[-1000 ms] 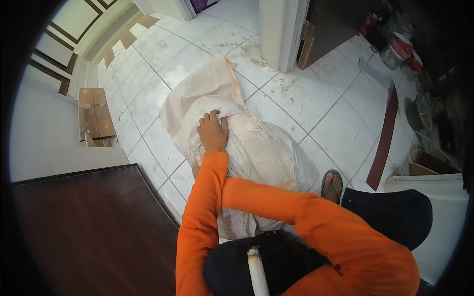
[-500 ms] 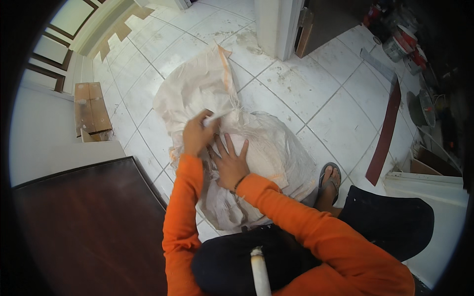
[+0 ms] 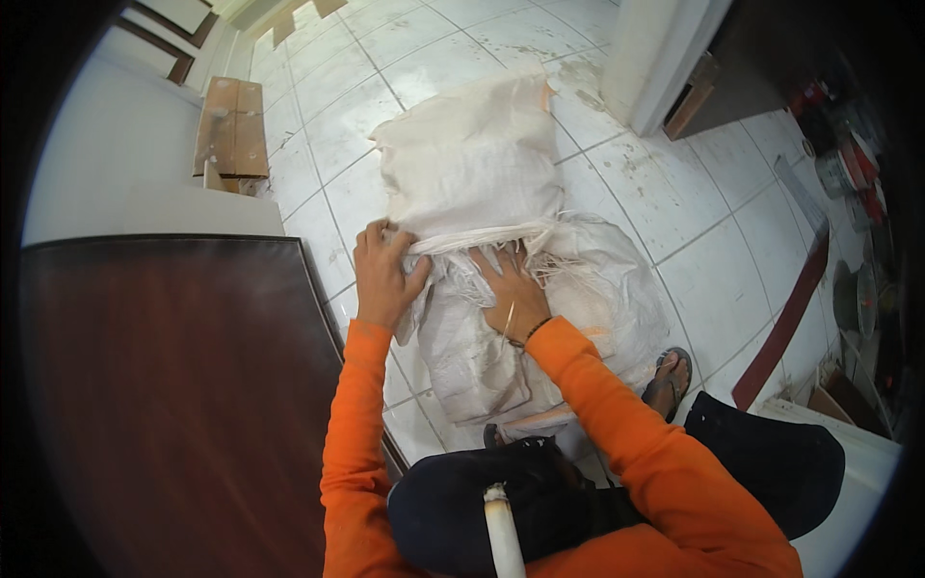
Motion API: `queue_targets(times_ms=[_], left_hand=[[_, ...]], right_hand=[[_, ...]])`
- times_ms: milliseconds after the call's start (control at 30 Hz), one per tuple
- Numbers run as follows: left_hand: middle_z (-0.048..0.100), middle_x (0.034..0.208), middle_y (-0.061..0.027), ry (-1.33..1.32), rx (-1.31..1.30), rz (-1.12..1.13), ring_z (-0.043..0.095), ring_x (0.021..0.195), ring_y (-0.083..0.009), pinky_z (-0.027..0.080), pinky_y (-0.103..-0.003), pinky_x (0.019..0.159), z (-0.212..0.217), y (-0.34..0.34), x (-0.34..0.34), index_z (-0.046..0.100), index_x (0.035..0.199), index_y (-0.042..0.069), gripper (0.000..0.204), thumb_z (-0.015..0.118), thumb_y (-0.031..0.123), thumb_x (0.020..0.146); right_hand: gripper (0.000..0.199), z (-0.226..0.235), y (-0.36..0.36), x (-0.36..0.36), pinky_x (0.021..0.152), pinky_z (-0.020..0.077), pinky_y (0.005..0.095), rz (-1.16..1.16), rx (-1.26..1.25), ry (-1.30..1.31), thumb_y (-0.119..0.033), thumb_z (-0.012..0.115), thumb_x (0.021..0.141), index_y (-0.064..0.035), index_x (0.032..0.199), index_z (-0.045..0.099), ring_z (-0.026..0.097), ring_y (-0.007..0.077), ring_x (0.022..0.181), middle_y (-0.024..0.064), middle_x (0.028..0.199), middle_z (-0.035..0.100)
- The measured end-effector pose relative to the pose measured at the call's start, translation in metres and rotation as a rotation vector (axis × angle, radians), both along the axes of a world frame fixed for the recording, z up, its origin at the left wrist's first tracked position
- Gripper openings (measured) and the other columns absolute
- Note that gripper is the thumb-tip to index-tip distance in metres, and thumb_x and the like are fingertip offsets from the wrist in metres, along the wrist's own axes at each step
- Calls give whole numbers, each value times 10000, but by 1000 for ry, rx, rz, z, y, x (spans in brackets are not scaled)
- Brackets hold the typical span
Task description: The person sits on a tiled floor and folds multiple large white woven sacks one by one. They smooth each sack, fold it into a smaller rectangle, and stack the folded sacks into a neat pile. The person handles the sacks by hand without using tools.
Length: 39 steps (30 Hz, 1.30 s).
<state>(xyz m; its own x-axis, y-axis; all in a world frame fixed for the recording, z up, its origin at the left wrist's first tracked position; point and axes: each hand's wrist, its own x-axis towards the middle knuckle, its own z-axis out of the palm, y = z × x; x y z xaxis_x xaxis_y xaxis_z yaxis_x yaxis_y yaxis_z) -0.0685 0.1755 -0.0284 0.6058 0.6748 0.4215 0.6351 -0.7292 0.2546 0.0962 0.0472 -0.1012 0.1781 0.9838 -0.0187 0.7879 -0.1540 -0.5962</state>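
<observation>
A cream woven sack point(image 3: 472, 164) lies on the tiles, its folded, frayed mouth edge running crosswise in front of me. At the left end of that edge, my left hand point(image 3: 387, 275) is closed on the sack, fingers curled over and thumb on the near side. My right hand point(image 3: 515, 299) has its fingers stretched forward and slightly apart, the tips partly hidden under the hem. Beneath it, nearer me, spreads a crumpled whitish woven sack point(image 3: 482, 361) with loose threads; where one sack ends and the other begins I cannot tell.
A dark brown panel point(image 3: 173, 405) stands close on my left, with a cardboard box point(image 3: 231, 130) beyond it. On the right lie a dark red strip point(image 3: 785, 323) and several paint cans point(image 3: 838, 173). A door frame point(image 3: 665, 63) rises ahead. A cigarette point(image 3: 503, 530) juts up below.
The far sack part has been spread flatter and its mouth edge drawn straight. My left hand has shifted to that edge's left end; my right hand's fingers have gone under the hem.
</observation>
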Motion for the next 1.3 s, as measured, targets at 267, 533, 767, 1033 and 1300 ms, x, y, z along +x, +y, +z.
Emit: queue_targets(times_ms=[267,533,767,1033,1300], left_hand=[[556,871,1,-372,-1117,-146,535,826,-107,478,-260,718,-19,80,-36,576,901,40,220,664,239,925],[596,1055,-34,-424,-527,-171,579,1007,-144,523,-321,875,-65,39,-9,593,1091,27,306,731,71,821],[578,909,-87,-869,-461,215,548,859,-211,451,-315,807,-116,4,41,593,1032,-3,259,676,94,807],[513,763,21,-756,-829,-1,460,738,-81,382,-233,677,-86,-15,-9,557,812,24,154,691,79,864],[589,824,-175,-618,-704,7,563,758,-315,454,-363,708,-62,-181,17,610,956,-48,182,645,49,806]], right_hand=[[913,-28,-1,38,965,253,812,95,-92,-155,-399,765,732,-434,1512,291,121,479,1456,159,1586,210],[746,-53,-3,67,1007,181,812,121,-56,-120,-428,753,734,-379,1425,476,116,445,1469,133,1596,192],[913,56,35,33,1038,132,799,-36,-423,34,-589,644,762,-136,1499,354,44,482,1473,219,1595,182],[821,-5,29,30,1019,88,826,-244,-282,-38,-430,609,822,-64,1501,327,61,540,1440,304,1554,213],[612,-9,37,-2,1025,101,802,-140,-397,-462,-398,586,848,-37,1341,553,253,469,1398,255,1409,482]])
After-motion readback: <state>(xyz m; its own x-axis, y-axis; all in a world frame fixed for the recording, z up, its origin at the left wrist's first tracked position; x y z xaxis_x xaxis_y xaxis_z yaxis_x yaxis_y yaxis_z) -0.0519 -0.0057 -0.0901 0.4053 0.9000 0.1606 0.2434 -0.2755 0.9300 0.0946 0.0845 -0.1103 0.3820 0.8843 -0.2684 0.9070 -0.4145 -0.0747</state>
